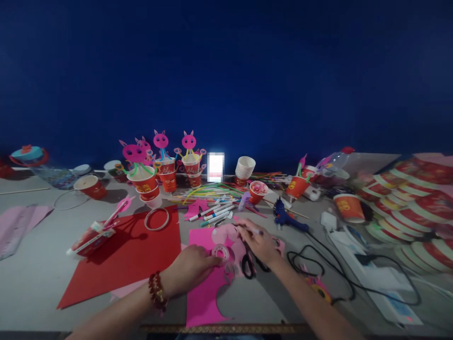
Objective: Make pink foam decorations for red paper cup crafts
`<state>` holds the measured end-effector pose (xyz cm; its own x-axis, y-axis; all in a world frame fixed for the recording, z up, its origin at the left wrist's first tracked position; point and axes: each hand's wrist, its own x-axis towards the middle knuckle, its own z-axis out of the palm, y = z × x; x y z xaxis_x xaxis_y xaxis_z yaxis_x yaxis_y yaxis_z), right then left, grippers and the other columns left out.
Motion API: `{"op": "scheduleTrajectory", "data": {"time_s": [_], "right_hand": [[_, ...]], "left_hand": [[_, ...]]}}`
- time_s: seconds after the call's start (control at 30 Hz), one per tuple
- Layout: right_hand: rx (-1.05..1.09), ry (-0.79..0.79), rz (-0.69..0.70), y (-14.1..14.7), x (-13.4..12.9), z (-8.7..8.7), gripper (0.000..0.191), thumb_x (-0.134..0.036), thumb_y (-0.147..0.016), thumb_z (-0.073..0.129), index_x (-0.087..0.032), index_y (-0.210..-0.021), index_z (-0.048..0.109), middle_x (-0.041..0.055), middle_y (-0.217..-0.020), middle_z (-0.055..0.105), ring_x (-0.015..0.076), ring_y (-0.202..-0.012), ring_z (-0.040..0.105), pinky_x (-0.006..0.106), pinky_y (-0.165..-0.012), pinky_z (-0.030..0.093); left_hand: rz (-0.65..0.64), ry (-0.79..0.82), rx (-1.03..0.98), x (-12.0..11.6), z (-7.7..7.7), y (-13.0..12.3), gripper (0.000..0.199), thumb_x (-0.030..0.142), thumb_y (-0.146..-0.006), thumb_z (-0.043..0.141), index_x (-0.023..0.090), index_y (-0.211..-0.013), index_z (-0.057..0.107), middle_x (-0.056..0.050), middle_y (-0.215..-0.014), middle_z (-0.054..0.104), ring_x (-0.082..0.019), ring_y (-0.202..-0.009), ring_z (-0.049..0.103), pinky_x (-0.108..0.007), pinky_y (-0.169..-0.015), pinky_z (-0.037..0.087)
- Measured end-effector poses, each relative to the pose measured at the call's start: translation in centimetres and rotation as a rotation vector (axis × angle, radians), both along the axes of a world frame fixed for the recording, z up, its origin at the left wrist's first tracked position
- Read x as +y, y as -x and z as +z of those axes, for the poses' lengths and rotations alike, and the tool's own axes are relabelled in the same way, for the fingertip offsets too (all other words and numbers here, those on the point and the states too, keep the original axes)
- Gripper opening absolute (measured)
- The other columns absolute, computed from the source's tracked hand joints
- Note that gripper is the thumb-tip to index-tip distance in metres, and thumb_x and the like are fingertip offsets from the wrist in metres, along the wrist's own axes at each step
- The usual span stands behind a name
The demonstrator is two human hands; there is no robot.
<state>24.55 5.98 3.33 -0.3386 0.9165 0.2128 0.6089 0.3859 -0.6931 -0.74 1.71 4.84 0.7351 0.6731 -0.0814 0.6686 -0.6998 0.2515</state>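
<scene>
Magenta paper [201,288], a flat sheet with curved bites out of its right edge, lies on the grey table [255,307], pale pink cut paper [224,233] just at its upper right. Through the head camera I see the left hand [187,269] lying across the sheet, its fingertips at the rim of a round white-and-pink ring like a tape roll [220,253]; whether they pinch it or merely press, I cannot tell. The right hand [260,245] grasps a slim, pale marker [255,231] near the pale pink paper, and scissors with black loop handles [248,268] lie just below. I judge the paper light, limp and quick to crease or tear at narrow parts, so I favour steadying it flat by its broad, uncut area. The ring looks stiff and light, perhaps slippery: best pinched across its outer edge. The marker suits a low grip on its barrel.
</scene>
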Motion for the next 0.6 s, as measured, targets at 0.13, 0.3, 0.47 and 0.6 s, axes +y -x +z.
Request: {"op": "scheduleTrajectory", "data": {"time_s": [0.13,0.3,0.47,0.6], "right_hand": [[-0.130,-0.064,0.178,-0.2,-3.1,-1.7,0.037,-0.018,-0.094,0.042,-0.023,-0.127,0.058,0.0116,-0.112,0.066,0.0251,-0.102,0.062,0.035,-0.086,0.049],[-0.242,-0.136,0.166,0.1,-4.1,-3.9,0.047,-0.008,-0.086,0.047,-0.021,-0.130,0.057,0.0138,-0.117,0.062,0.0269,-0.107,0.058,0.037,-0.089,0.049],[-0.269,-0.142,0.210,0.3,-4.1,-3.6,0.052,-0.009,-0.082,0.049,-0.020,-0.133,0.055,0.0133,-0.112,0.065,0.0275,-0.104,0.058,0.039,-0.090,0.048],[-0.256,-0.181,0.231,-0.1,-4.4,-2.1,0.051,-0.012,-0.083,0.052,-0.018,-0.134,0.054,0.0126,-0.111,0.067,0.0277,-0.104,0.058,0.042,-0.094,0.046]], "left_hand": [[0.080,0.007,-0.055,-0.3,-1.6,-0.9,0.025,0.024,-0.091,0.055,0.022,-0.115,0.060,-0.008,-0.089,0.069,-0.024,-0.081,0.065,-0.030,-0.070,0.048],[0.175,-0.022,-0.147,1.0,-1.4,0.7,0.021,0.029,-0.099,0.043,0.023,-0.108,0.062,-0.004,-0.089,0.071,-0.019,-0.080,0.067,-0.025,-0.070,0.048],[0.463,-0.187,-0.235,4.3,0.3,5.5,0.033,0.032,-0.103,0.032,0.018,-0.122,0.055,-0.010,-0.107,0.071,-0.021,-0.093,0.068,-0.028,-0.078,0.049],[0.519,-0.241,-0.142,5.8,-0.4,7.1,0.027,0.030,-0.098,0.041,0.018,-0.112,0.062,-0.010,-0.098,0.073,-0.024,-0.089,0.068,-0.033,-0.079,0.047]]}}
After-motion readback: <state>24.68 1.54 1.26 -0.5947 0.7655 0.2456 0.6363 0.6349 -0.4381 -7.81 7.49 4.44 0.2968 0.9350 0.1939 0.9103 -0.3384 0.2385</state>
